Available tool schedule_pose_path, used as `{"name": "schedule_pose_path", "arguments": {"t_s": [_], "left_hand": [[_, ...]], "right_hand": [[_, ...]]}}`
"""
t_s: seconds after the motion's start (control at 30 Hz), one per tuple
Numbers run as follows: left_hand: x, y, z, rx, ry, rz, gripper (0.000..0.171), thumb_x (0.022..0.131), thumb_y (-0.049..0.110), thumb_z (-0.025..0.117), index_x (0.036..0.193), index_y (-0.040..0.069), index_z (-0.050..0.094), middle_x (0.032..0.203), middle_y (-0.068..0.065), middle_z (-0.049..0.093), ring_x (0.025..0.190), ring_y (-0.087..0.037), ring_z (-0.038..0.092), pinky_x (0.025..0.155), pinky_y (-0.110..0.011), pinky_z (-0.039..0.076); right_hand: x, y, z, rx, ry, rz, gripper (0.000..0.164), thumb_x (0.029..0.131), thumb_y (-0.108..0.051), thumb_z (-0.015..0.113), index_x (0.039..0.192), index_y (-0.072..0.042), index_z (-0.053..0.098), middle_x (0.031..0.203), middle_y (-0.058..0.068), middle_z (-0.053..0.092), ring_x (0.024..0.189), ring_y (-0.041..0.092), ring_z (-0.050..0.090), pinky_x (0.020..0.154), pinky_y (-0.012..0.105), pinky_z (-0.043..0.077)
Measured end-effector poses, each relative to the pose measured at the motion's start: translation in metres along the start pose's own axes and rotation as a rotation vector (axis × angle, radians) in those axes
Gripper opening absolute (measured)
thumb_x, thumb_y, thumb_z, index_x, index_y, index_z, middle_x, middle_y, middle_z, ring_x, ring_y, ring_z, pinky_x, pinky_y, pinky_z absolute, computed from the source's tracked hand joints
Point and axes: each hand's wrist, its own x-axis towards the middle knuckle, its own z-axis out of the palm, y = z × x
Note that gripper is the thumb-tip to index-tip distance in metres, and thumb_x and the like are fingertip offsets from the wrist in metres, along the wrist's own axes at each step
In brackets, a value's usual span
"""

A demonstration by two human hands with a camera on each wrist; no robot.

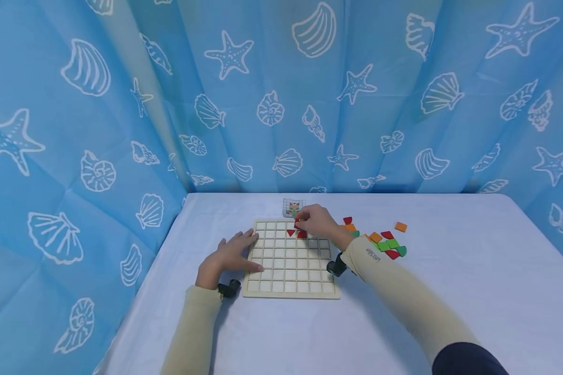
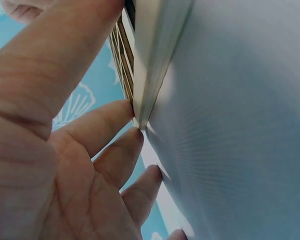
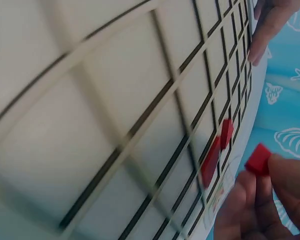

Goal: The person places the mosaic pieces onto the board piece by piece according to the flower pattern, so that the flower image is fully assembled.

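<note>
A wooden grid board (image 1: 291, 295) lies on the white table, its square cells framed by raised strips. In the head view, my left hand (image 1: 232, 251) rests along the board's left side, fingers spread and thumb over the frame. The left wrist view shows the fingertips (image 2: 135, 131) right at the board's edge. My right hand (image 1: 316, 220) is over the board's far part and pinches a small red tile (image 3: 258, 160) between thumb and fingers. Two red pieces sit in cells close by: a small triangle (image 1: 290, 233) and a larger piece (image 1: 302, 234).
Behind the board lies a small pattern card (image 1: 289, 207) with a coloured figure on a grid. Right of the board is a loose pile of red, green and orange tiles (image 1: 388, 244). An orange tile (image 1: 401, 227) lies apart from it. A blue shell-print curtain (image 1: 272, 135) hangs behind the table.
</note>
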Motion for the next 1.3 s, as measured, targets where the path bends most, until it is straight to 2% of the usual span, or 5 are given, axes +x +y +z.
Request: {"name": "schedule_pose_path", "arguments": {"t_s": [0.17,0.4,0.77,1.03,1.3], "left_hand": [[0.0,-0.002,-0.001,-0.002,-0.003,0.008,0.101,0.076,0.054,0.079,0.157,0.019,0.03,0.166,-0.004,0.018,0.154,-0.032,0.011,0.12,-0.067,0.004],[-0.001,-0.001,-0.004,-0.004,-0.006,0.029,0.099,0.077,0.054,0.078,0.156,0.018,0.03,0.166,-0.006,0.019,0.154,-0.033,0.012,0.119,-0.067,0.005],[0.002,0.005,-0.004,0.003,-0.006,0.026,0.099,0.077,0.055,0.078,0.156,0.02,0.031,0.166,-0.003,0.02,0.155,-0.03,0.011,0.12,-0.066,0.004],[0.001,0.001,-0.003,-0.005,-0.003,0.035,0.098,0.077,0.054,0.079,0.156,0.018,0.032,0.166,-0.004,0.019,0.154,-0.031,0.012,0.12,-0.067,0.005],[-0.002,0.0,-0.004,-0.009,-0.013,0.018,0.098,0.078,0.054,0.078,0.156,0.019,0.031,0.167,-0.004,0.018,0.155,-0.032,0.01,0.12,-0.067,0.003]], "right_hand": [[0.01,-0.01,0.016,0.02,-0.002,-0.027,0.026,0.097,-0.017,0.063,0.118,-0.005,0.071,0.113,0.011,0.07,0.101,0.024,0.065,0.079,0.035,0.056],[0.014,-0.02,0.031,0.024,0.007,-0.04,0.023,0.096,-0.011,0.061,0.114,-0.001,0.07,0.098,0.012,0.069,0.073,0.017,0.065,0.067,0.028,0.053],[0.021,-0.013,0.037,-0.034,0.038,-0.01,0.008,0.093,-0.016,0.069,0.093,-0.008,0.071,0.09,0.005,0.069,0.082,0.018,0.061,0.073,0.032,0.052],[0.021,-0.017,0.042,-0.125,0.018,-0.044,0.007,0.091,-0.017,0.071,0.09,-0.01,0.072,0.089,0.003,0.069,0.076,0.015,0.062,0.073,0.034,0.053],[0.018,-0.019,0.043,-0.079,-0.016,-0.046,0.009,0.089,-0.017,0.074,0.094,-0.01,0.073,0.089,0.003,0.069,0.078,0.015,0.061,0.073,0.033,0.053]]}}
